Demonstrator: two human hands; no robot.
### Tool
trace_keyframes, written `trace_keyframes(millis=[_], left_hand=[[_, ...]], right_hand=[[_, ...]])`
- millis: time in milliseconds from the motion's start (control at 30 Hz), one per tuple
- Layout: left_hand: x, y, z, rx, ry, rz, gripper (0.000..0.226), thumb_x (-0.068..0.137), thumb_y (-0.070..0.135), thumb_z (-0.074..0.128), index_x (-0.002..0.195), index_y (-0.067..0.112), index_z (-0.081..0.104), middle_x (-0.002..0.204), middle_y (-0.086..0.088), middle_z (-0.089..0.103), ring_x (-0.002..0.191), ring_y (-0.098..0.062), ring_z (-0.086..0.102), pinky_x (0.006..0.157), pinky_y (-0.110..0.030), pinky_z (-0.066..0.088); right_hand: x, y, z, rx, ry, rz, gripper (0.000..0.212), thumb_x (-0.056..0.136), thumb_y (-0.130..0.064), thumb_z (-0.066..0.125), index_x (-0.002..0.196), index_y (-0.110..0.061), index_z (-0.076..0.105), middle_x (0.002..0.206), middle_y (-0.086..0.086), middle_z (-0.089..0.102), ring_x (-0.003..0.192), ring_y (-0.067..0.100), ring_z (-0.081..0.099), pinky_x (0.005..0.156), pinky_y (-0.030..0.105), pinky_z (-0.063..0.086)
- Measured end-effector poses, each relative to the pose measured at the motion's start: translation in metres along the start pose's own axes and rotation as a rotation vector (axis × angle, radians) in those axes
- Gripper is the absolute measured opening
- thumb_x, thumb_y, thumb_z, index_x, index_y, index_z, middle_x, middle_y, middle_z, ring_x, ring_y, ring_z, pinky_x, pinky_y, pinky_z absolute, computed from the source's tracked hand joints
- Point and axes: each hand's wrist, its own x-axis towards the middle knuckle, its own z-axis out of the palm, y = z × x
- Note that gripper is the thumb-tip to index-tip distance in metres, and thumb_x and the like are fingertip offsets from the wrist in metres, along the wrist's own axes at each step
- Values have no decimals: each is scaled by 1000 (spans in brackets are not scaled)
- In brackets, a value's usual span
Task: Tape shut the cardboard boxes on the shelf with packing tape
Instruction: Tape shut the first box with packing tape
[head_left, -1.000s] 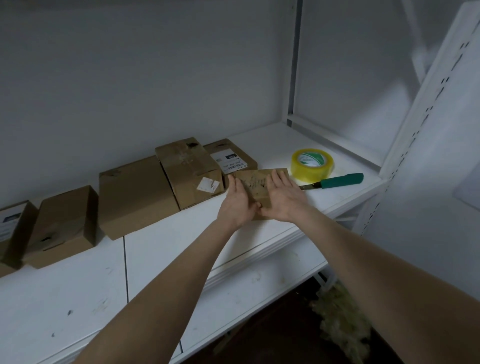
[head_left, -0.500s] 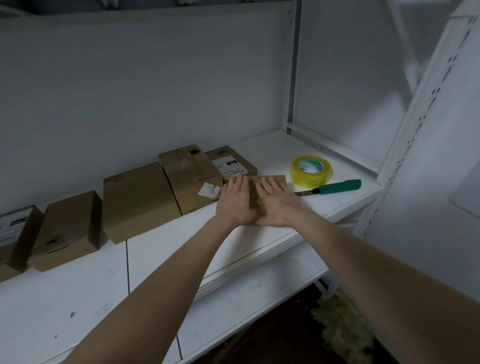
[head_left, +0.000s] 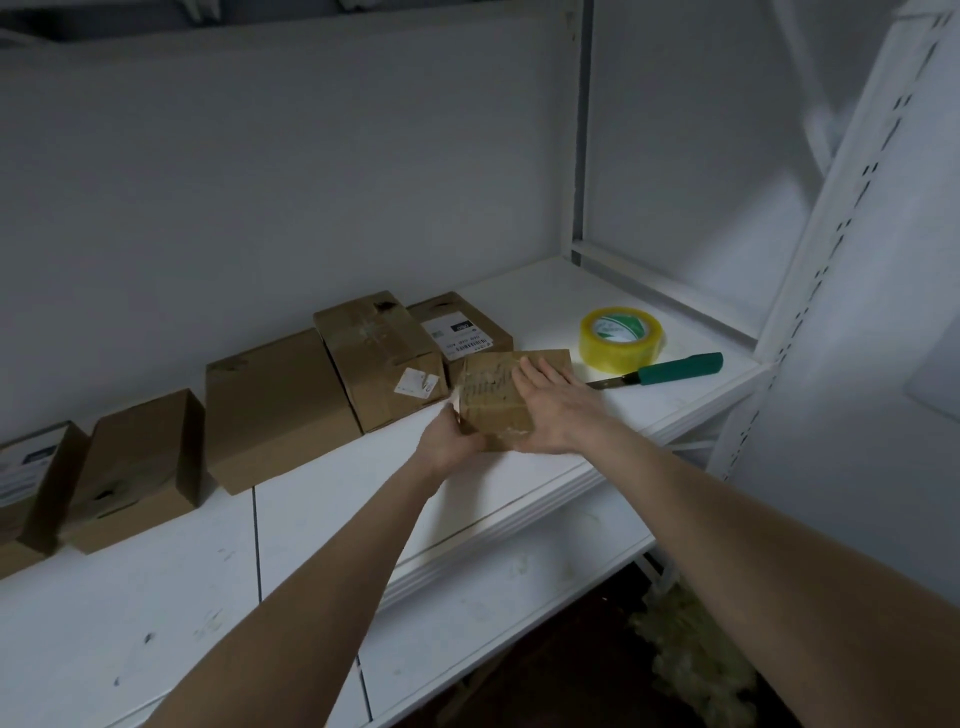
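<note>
The white shelf (head_left: 322, 525) carries a row of cardboard boxes (head_left: 280, 405), the leftmost cut off by the frame edge. On the small box (head_left: 488, 400) at its front the right hand (head_left: 550, 413) lies flat, fingers straight; the left hand (head_left: 451, 444) grips the near left corner, fingertips hidden. The tape roll (head_left: 622, 339) stands just right of it, untouched

"Is the left hand (head_left: 452, 441) off the lid now?"

"Yes. It slides from the top of the small box (head_left: 491, 395) down to the near left corner, and the fingers curl around that edge."

"So more of the top shows?"

"Its left half, taped and marked, now lies uncovered."
</note>
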Motion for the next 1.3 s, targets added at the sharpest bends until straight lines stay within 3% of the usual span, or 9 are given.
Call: trace_keyframes(millis=[67,133,200,300,533,733,900,1100,1300], left_hand=[[1,16,-8,224,227,164,65,80,8,60,140,10,36,134,-10,52,122,-31,51,95,-41,48],[2,33,-12,465,289,380,72,81,0,54,147,8,27,150,-11,36,135,-28,37,105,-41,41],[4,38,-9,740,150,442,79,86,9,58,151,6,14,158,-12,17,145,-25,18,115,-36,24],[9,24,3,992,-23,368,92,89,33,62,151,4,0,160,-13,-3,148,-24,-4,118,-30,5],[11,27,0,1048,-74,377,96,89,42,60,152,15,-6,160,-8,-12,147,-26,-8,118,-34,7],[14,29,3,1050,-85,351,96,89,46,60,152,13,-3,161,-3,-5,147,-28,-8,118,-33,2],[13,35,5,1104,-41,386,97,88,47,60,152,11,-4,161,-8,-6,148,-24,-8,120,-40,1],[13,33,10,1050,-93,344,97,89,42,60,151,5,-5,159,-14,-9,148,-26,-6,121,-35,4],[11,33,-5,968,106,435,91,88,34,59,152,6,-1,160,-12,-2,148,-24,-3,118,-35,2]], right_hand=[[0,-1,-5,5,3,12,114,83,-61,60,154,-8,-11,162,7,-15,150,23,-11,122,39,-1],[1,-4,-7,-9,29,18,116,82,-61,61,153,-6,-11,162,9,-15,149,25,-12,122,42,0],[2,-6,-5,-40,19,9,113,83,-60,61,154,-6,-10,162,10,-14,149,25,-13,122,40,-1],[3,-6,1,-69,-13,9,106,87,-56,59,154,-8,-7,163,9,-12,150,22,-10,122,38,0],[6,-5,-4,-33,-26,-2,101,89,-51,60,155,-12,-5,163,9,-11,150,23,-6,122,38,4],[8,-6,0,-51,-34,9,95,92,-49,56,155,-13,-5,163,9,-12,150,23,-8,122,38,2],[8,-6,-7,-7,-43,10,99,89,-51,58,156,-13,-4,163,11,-11,150,25,-7,122,40,2],[5,-5,-2,24,-43,21,97,89,-51,58,156,-16,-3,163,7,-11,150,22,-8,121,39,0],[2,-6,-14,63,90,71,97,89,-49,55,155,-10,-4,163,7,-11,150,23,-11,122,38,-1]])
